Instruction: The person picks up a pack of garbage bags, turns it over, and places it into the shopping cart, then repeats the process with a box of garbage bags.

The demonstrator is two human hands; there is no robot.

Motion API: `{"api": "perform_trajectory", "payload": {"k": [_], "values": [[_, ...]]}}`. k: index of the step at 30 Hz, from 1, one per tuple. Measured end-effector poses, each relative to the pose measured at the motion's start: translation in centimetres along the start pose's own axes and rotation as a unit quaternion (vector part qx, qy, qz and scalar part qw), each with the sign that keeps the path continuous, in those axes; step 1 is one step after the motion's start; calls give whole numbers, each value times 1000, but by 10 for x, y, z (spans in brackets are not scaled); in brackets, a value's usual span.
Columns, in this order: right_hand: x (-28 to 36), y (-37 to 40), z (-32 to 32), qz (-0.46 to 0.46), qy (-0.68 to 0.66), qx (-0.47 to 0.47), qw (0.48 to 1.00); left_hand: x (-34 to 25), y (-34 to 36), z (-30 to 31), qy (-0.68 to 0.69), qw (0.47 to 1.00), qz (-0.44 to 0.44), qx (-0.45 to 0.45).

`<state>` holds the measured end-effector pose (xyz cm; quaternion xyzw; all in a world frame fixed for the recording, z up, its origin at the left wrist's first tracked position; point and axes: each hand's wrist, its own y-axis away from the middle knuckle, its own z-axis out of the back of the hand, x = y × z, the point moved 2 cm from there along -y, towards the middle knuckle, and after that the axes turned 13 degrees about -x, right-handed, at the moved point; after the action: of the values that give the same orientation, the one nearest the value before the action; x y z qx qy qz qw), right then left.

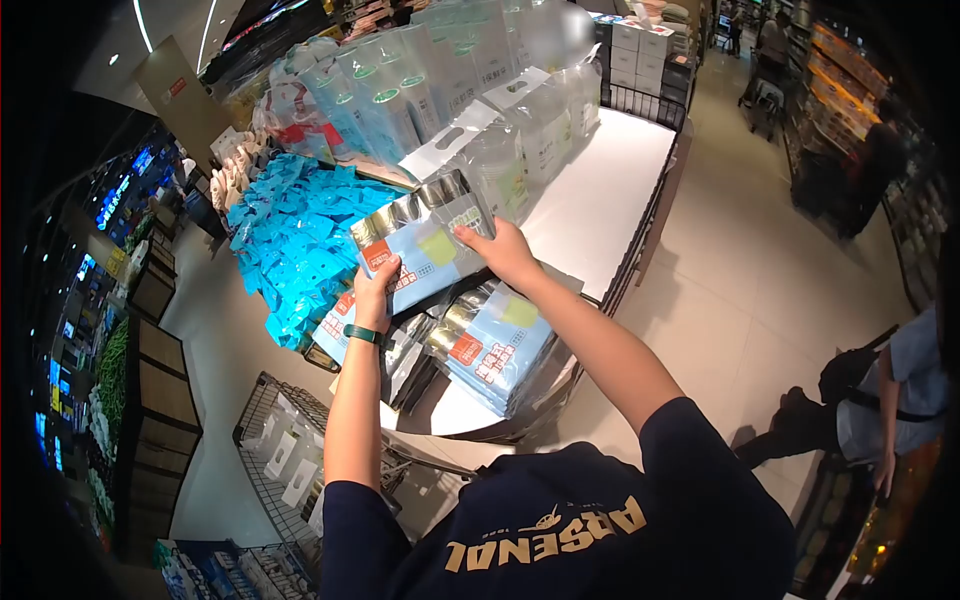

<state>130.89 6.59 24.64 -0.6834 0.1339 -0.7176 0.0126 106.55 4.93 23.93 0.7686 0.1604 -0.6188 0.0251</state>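
Note:
Both hands hold one flat blue-and-white package (430,255) with dark rolls showing along its upper side, above the near end of a white display table (600,215). My left hand (376,290) grips its left edge, thumb on the front, a dark band on the wrist. On the right edge, my right hand (495,250) holds on with the thumb across the front; its other fingers are hidden behind. Below lies a stack of similar packages (495,350), beside some black packaging (405,360).
A heap of bright blue packets (295,240) lies left of the package. Clear handled packs (510,140) stand behind. A wire cart (290,450) is at the lower left. People stand in the right aisle, one (890,400) nearby at the lower right.

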Motion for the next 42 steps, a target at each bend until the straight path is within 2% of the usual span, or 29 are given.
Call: {"api": "perform_trajectory", "payload": {"k": [2, 3, 5, 7, 9, 11, 13, 14, 20, 26, 28, 31, 35, 42], "values": [[-6, -1, 0, 41, 26, -5, 999, 2, 0, -3, -3, 1000, -20, 3], [-4, 0, 1, 42, 30, -13, 999, 4, 0, -2, -31, 999, -34, -22], [2, 5, 1, 39, 23, -24, 999, 7, -3, 2, -81, 994, -47, -53], [1, 2, -2, 41, 15, -28, 999, 12, -6, 3, -56, 996, -37, -61], [0, -3, -8, 2, 57, -27, 998, 11, -6, 3, -45, 996, -57, -60], [23, 11, -13, -8, 72, -52, 996, 9, -5, 2, -9, 996, -67, -64], [29, 21, -19, 37, 150, -164, 974, 5, 0, -1, 18, 996, -71, -60], [27, 31, -23, 78, 117, -203, 969, 7, -1, 1, -3, 995, -77, -56], [24, 34, -25, 68, 186, -244, 949, 11, -11, 0, 1, 996, -78, -40], [27, 36, -25, 83, 191, -265, 942, 8, -9, -3, -15, 996, -83, -40], [25, 33, -25, 92, 177, -269, 942, 9, -9, -4, -28, 991, -116, -58], [18, 35, -26, 89, 179, -269, 942, 11, -9, -1, -26, 996, -83, -36], [23, 36, -27, 85, 189, -271, 940, 17, -16, 1, 7, 996, -84, -28], [25, 34, -27, 86, 211, -267, 936, 16, -16, 0, -12, 995, -92, -43]]}}
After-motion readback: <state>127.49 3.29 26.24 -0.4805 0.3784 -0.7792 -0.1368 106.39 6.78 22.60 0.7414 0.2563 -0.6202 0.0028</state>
